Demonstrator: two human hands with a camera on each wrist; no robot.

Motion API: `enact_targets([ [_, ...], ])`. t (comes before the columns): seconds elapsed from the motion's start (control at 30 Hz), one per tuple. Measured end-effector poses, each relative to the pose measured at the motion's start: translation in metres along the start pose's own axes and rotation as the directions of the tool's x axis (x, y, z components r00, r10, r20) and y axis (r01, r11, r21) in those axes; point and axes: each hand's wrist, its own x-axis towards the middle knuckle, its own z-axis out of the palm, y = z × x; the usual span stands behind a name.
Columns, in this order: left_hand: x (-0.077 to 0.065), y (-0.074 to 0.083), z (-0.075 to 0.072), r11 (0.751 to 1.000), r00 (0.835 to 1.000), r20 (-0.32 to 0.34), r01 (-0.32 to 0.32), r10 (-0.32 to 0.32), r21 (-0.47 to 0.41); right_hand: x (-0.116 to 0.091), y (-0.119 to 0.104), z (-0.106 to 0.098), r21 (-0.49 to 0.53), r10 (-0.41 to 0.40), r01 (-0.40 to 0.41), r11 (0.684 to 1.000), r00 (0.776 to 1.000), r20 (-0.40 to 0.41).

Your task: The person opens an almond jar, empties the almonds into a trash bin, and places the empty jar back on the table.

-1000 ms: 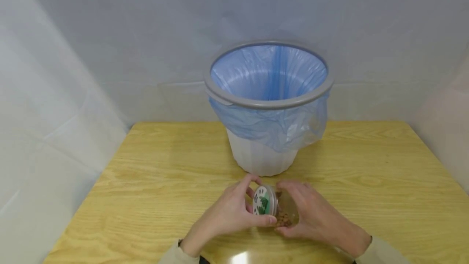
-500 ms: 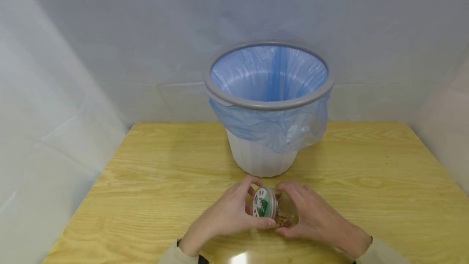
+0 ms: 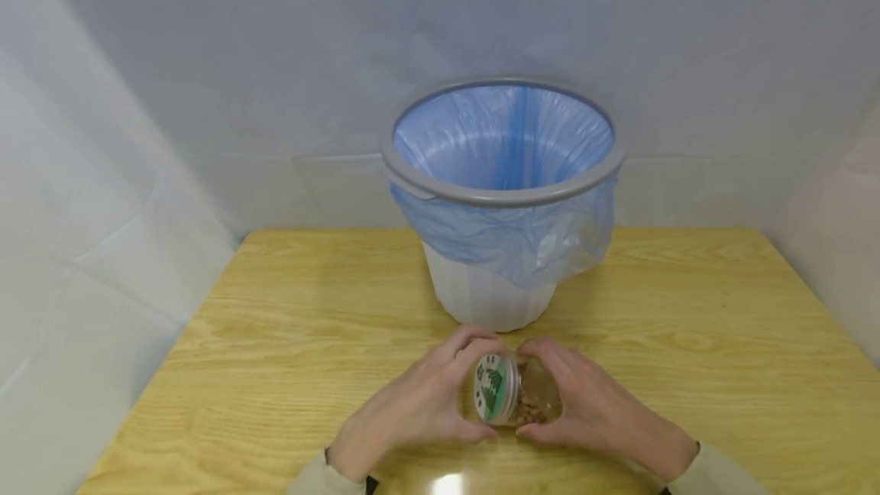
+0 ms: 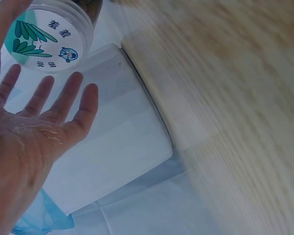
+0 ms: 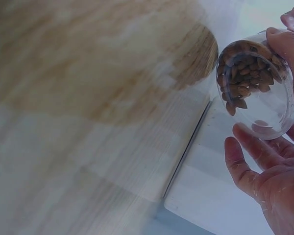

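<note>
A small clear jar (image 3: 539, 396) of brown nuts lies on its side just above the wooden table (image 3: 275, 312), between both hands. Its lid (image 3: 493, 394), white with a green leaf print, faces left. My left hand (image 3: 440, 396) cups the lid. In the left wrist view the thumb touches the rim of the lid (image 4: 46, 34), while the left hand's fingers (image 4: 68, 98) are spread and fairly straight, short of it. My right hand (image 3: 591, 403) grips the jar's body. The right wrist view shows the jar's base (image 5: 255, 88) held between thumb and fingers (image 5: 245, 161).
A white bin with a grey rim (image 3: 502, 197) and a blue liner stands on the table right behind the hands. White sheeting walls close in at the back and both sides. Bare wood lies to the left and right of the hands.
My left thumb has slid back off the lid's lower rim and the left hand has loosened around the lid. The jar and right hand stay almost in place.
</note>
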Motion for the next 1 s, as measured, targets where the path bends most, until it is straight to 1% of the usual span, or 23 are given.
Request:
enact_targets([
  [0.17, 0.0002, -0.0039, 0.001, 0.996, 0.996, -0.026, -0.083, 0.084, 0.016, -0.0007, 0.0004, 0.0, -0.003, 0.03, -0.03, 1.0, 0.999, 0.015],
  [0.3, 0.0001, -0.0052, 0.0017, 0.994, 0.993, -0.034, -0.111, 0.112, 0.023, -0.0008, 0.001, 0.0004, 0.005, 0.034, -0.034, 0.999, 0.999, 0.017],
  [0.5, 0.0006, -0.0058, 0.0016, 0.993, 0.993, -0.032, -0.114, 0.114, 0.001, -0.0012, 0.0019, 0.0005, 0.007, 0.021, -0.021, 1.0, 1.0, 0.011],
  [0.67, 0.0009, -0.0059, 0.0019, 0.994, 0.994, -0.03, -0.11, 0.109, -0.013, -0.0007, 0.0012, -0.0003, 0.008, 0.023, -0.024, 1.0, 0.999, 0.024],
  [1.0, 0.0005, -0.0061, 0.0009, 0.996, 0.998, 0.0, -0.067, 0.067, -0.055, -0.0009, 0.0027, 0.0018, 0.001, 0.004, -0.004, 1.0, 1.0, 0.004],
])
